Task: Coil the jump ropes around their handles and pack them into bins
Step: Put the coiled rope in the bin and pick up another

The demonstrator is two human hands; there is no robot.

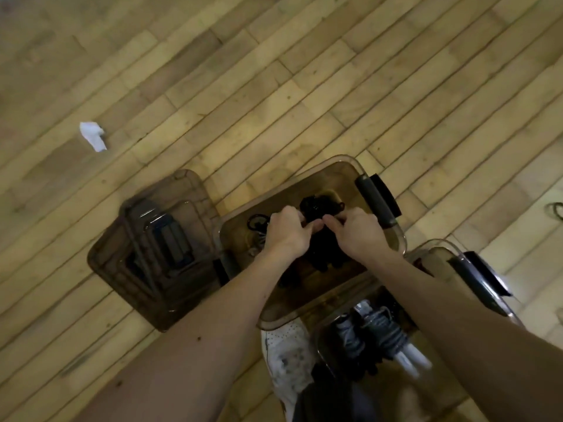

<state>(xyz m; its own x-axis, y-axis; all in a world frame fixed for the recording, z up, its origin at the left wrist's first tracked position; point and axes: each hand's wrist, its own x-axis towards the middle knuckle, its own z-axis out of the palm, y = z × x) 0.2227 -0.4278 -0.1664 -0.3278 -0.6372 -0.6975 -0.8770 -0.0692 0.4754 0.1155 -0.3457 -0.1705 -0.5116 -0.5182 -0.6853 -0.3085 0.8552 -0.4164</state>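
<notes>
A brown see-through bin (344, 169) stands on the wooden floor at the centre. Over its opening my left hand (285, 231) and my right hand (356, 231) both grip a black coiled jump rope bundle (320, 208), fingers curled round it from either side. More dark rope (256, 222) lies inside the bin left of my left hand. A second bin (493, 287) at the lower right holds grey-wrapped ropes with white handles (380, 333).
Stacked brown bin lids (152, 245) lie on the floor left of the centre bin. A crumpled white paper (93, 136) sits at the far left. My white shoe (288, 357) shows below the bin. A loop of rope (557, 210) peeks in at the right edge.
</notes>
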